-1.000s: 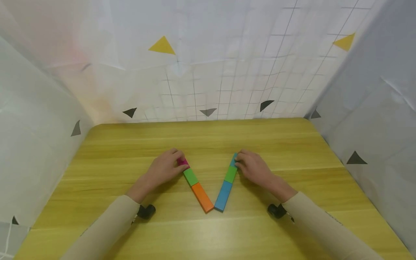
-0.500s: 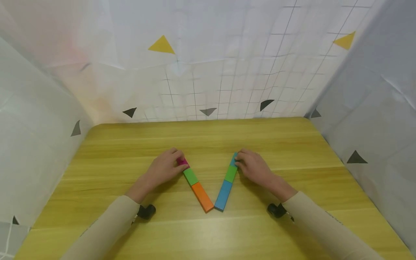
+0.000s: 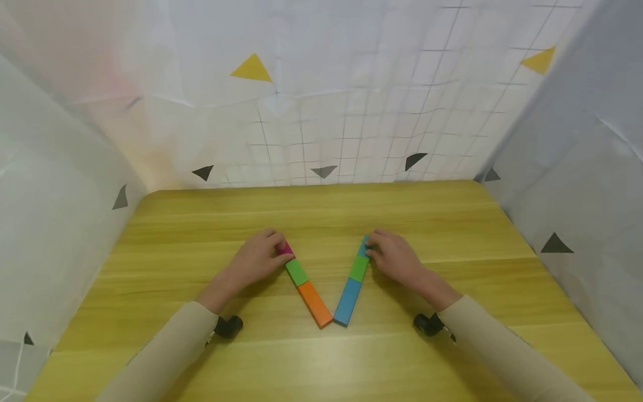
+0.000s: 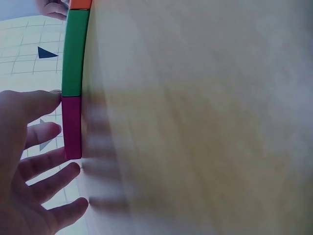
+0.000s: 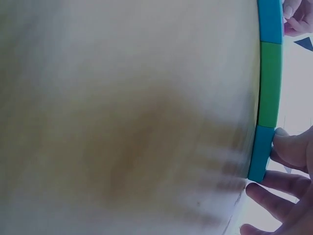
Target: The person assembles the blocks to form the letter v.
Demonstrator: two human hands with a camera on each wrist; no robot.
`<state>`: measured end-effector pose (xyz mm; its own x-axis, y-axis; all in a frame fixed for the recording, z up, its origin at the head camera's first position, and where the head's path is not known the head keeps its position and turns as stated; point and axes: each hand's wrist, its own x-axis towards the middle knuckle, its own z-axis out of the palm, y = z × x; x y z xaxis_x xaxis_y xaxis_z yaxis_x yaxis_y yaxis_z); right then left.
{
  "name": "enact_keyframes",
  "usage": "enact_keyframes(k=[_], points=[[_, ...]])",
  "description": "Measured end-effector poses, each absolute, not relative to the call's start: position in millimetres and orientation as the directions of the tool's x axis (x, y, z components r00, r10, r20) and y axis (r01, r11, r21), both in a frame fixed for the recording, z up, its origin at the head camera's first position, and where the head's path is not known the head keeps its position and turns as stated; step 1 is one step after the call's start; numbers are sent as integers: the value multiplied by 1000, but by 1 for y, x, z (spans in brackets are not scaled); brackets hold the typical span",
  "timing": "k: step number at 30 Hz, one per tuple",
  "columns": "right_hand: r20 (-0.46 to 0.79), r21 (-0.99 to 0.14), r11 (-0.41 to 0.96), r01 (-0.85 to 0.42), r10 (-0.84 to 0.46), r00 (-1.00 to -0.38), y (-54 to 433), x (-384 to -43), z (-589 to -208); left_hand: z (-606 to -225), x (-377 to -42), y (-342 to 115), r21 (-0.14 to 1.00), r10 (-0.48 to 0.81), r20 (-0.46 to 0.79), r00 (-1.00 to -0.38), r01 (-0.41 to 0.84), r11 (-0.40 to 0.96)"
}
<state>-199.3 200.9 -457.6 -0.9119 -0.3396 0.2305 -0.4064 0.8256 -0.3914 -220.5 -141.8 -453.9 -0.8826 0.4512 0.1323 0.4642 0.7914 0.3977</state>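
Note:
Two rows of flat wooden blocks form a V on the table, their near ends meeting. The left row has an orange block [image 3: 315, 304], a green block [image 3: 297, 273] and, farthest, a magenta block [image 4: 73, 127]. My left hand [image 3: 258, 258] holds the magenta block between thumb and fingers, partly covering it in the head view. In the right row lie a longer blue block [image 3: 348, 302], a light green block [image 3: 359, 268] and a small blue block [image 5: 261, 152] at the far end. Thumb and fingers of my right hand [image 3: 394, 255] grip that small blue block.
The wood-grain table [image 3: 321, 363] carries both rows. White sheets with printed triangles and grid lines [image 3: 321, 134] stand behind and at both sides of it. A small black camera sits under each wrist, the left camera [image 3: 230, 327] and the right camera [image 3: 427, 324].

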Motion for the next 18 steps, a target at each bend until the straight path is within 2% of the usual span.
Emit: enact_keyframes(k=[18], points=[[224, -374, 818, -437, -378, -898, 210, -205, -452, -457, -219, -140, 468, 413, 113, -903, 416, 780]])
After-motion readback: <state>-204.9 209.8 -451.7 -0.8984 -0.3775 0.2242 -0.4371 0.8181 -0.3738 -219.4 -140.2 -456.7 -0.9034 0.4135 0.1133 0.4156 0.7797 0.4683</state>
